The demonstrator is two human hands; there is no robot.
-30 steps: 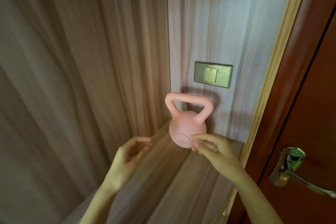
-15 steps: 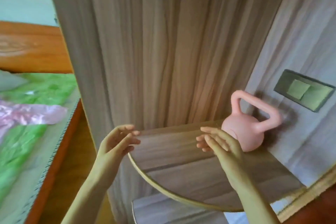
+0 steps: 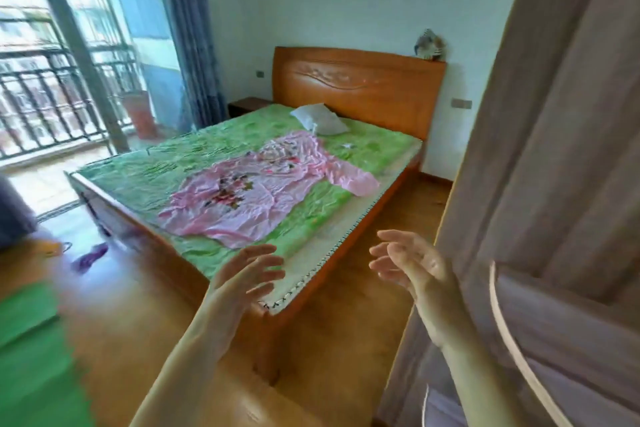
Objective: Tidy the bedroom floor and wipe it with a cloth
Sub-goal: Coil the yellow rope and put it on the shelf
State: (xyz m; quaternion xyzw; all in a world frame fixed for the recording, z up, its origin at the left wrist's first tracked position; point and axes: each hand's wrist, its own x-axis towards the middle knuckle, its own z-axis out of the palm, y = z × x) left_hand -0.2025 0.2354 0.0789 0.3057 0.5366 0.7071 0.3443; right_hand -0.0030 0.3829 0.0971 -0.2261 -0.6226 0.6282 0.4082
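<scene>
Facing the room with nothing in our grasp, we hold our left hand [image 3: 242,279] and our right hand [image 3: 415,263] raised over the glossy brown wooden floor [image 3: 138,329], fingers spread and loosely straight, both apart from every object; the floor, which is what we must tidy and wipe, stretches from under our arms to the balcony door. We judge the tidying unfinished; 2 items at least lie on the boards at the left, a small purple soft-looking object [image 3: 89,255] and, just beside it, a blurred yellow-orange thing [image 3: 52,248] that we cannot identify; a bright green flat mat-like shape [image 3: 31,340] fills the lower left corner, too smeared to name. No cloth for wiping shows anywhere, so we take the wiping as not yet begun. The wooden bed with its green cover [image 3: 346,198] carries a crumpled pink printed sheet [image 3: 256,189] and a white pillow [image 3: 318,121]; the grey-brown wood-grain cabinet [image 3: 561,184] stands at our right.
</scene>
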